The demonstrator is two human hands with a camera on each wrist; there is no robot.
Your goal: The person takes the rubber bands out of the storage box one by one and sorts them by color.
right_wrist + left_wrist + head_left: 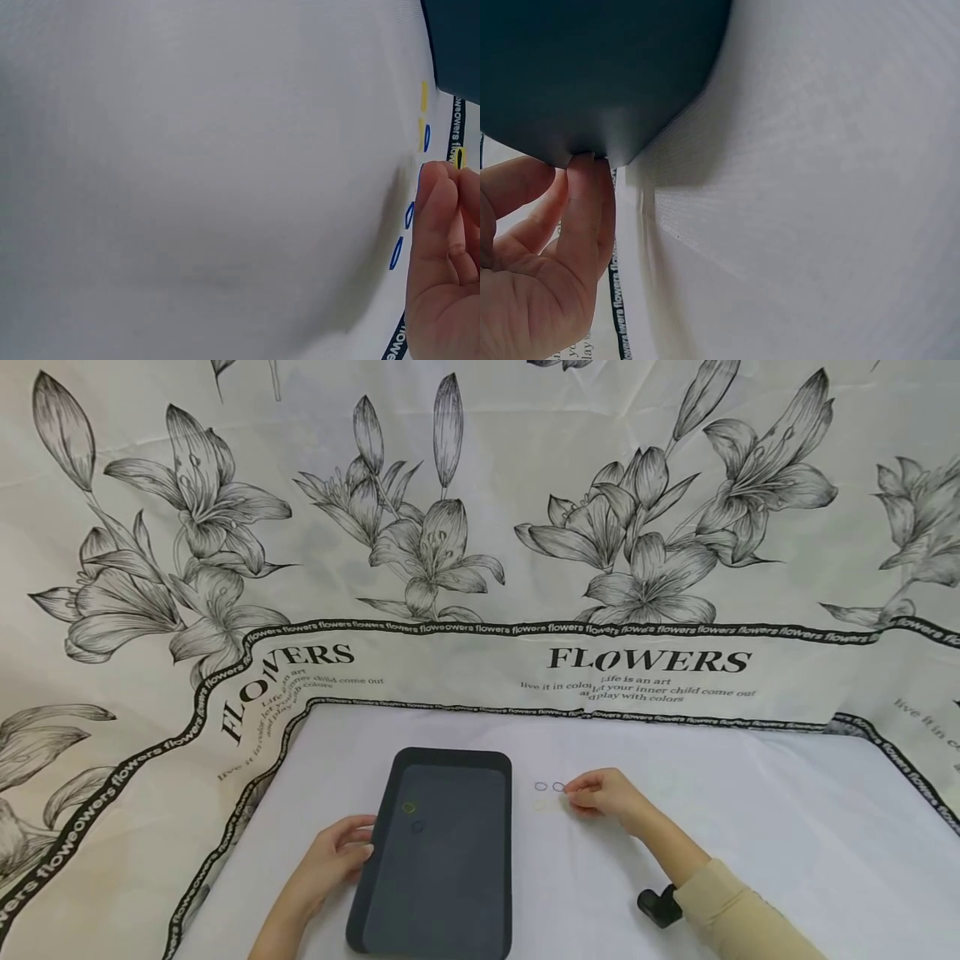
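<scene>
A dark tray (450,877) lies on the white-covered table, with a yellow ring (408,807) and a dark ring (418,827) inside. At its left side my left hand (330,860) grips the rim; the left wrist view shows its fingertips (581,161) bent against the edge. Right of the tray, my right hand (606,793) is low over the table, thumb and fingers together. A small yellow ring (459,148) stands at its fingertips in the right wrist view, pinched there. Around this hand lie several thin blue rings (396,253) and pale yellow ones (424,96).
A black device (660,906) shows beside the right sleeve (738,910). Cloth printed with flowers and lettering (648,660) rises along the back and left of the white table surface (787,827).
</scene>
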